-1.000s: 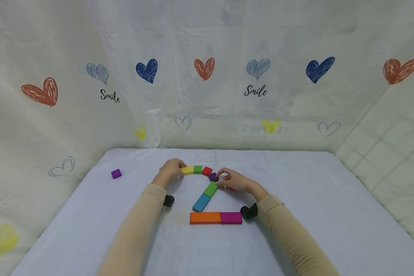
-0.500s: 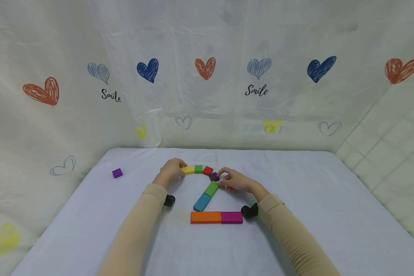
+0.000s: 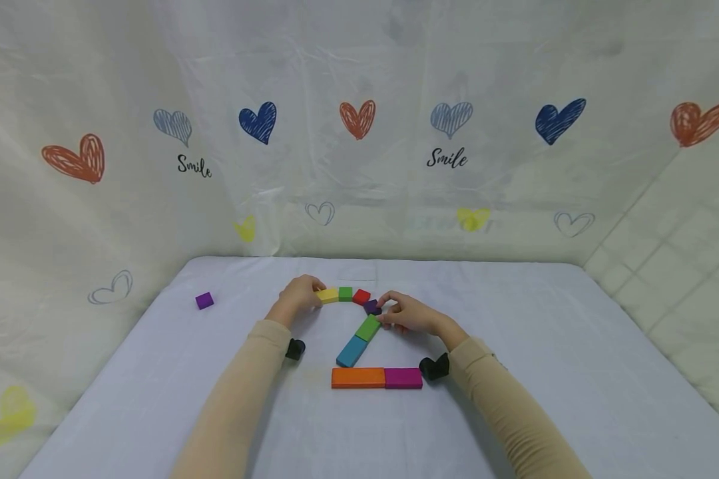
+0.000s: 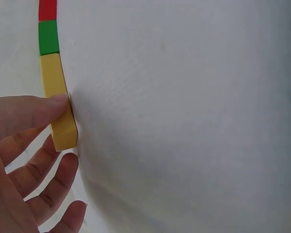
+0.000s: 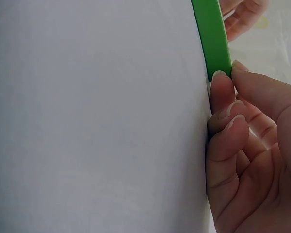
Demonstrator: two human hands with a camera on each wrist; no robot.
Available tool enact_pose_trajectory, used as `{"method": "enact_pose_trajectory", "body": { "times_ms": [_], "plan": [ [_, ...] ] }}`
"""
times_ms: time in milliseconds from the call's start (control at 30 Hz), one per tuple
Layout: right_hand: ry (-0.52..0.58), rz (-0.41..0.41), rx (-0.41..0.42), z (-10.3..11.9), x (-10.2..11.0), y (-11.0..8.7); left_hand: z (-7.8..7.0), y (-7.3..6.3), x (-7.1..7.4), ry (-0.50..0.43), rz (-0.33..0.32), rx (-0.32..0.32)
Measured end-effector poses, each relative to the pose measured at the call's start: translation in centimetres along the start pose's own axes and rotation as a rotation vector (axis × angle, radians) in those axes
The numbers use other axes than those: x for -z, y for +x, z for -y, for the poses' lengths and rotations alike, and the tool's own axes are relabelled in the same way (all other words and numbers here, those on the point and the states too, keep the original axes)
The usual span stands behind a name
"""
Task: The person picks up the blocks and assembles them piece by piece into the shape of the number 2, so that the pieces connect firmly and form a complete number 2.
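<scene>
My left hand pinches the outer end of a yellow block between thumb and fingers. Beyond it, a small green block and a red block curve round to a dark purple block. My right hand has thumb and index fingertips at that dark purple block. Its fingertips also lie by the upper end of a light green block. In the right wrist view its fingers hide the purple block. A blue block continues the slanting line downward.
Below the slant lie an orange block and a magenta block, end to end. A single purple block sits far left on the white-covered table. A sheet with printed hearts hangs behind.
</scene>
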State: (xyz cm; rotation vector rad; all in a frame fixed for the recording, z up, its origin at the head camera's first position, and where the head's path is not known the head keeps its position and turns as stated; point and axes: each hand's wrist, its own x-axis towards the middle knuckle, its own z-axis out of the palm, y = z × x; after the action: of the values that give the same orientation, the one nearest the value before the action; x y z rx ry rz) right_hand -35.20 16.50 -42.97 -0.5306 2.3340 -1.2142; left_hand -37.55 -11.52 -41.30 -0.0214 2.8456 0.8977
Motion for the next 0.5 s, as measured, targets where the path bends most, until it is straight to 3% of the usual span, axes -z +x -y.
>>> {"method": "enact_pose_trajectory", "body": {
  "times_ms": [500],
  "plan": [
    [-0.005, 0.002, 0.013, -0.11, 0.05, 0.0, 0.01, 0.14, -0.18, 0.012, -0.004, 0.001]
  ]
}}
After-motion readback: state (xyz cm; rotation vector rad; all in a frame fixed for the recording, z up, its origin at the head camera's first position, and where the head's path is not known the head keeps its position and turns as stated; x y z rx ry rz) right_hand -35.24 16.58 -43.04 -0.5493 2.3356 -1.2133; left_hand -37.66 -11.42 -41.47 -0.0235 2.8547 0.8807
